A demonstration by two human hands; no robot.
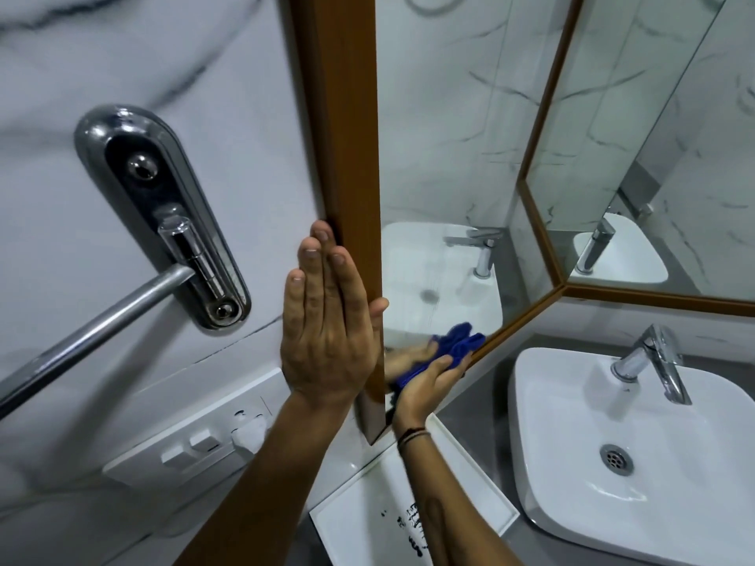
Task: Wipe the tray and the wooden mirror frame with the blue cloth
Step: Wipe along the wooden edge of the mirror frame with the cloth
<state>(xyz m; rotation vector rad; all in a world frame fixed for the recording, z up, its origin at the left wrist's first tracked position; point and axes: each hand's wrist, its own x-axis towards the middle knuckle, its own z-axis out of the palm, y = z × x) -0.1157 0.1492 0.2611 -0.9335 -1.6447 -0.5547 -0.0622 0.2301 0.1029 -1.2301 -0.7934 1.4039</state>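
Observation:
The wooden mirror frame (347, 128) runs up the middle of the head view, with a lower rail (527, 316) slanting to the right. My left hand (327, 320) lies flat against the frame's outer left edge, fingers straight and together, thumb on the front face. My right hand (429, 381) presses the bunched blue cloth (459, 341) onto the bottom rail near the lower left corner. The white tray (367, 512) sits on the counter below, partly hidden under my right forearm, with dark marks on its base.
A white basin (572, 463) with a chrome tap (657, 361) fills the lower right. On the marble wall to the left hang a chrome bracket (163, 214) with a towel bar (94, 332) and a white switch plate (192, 430).

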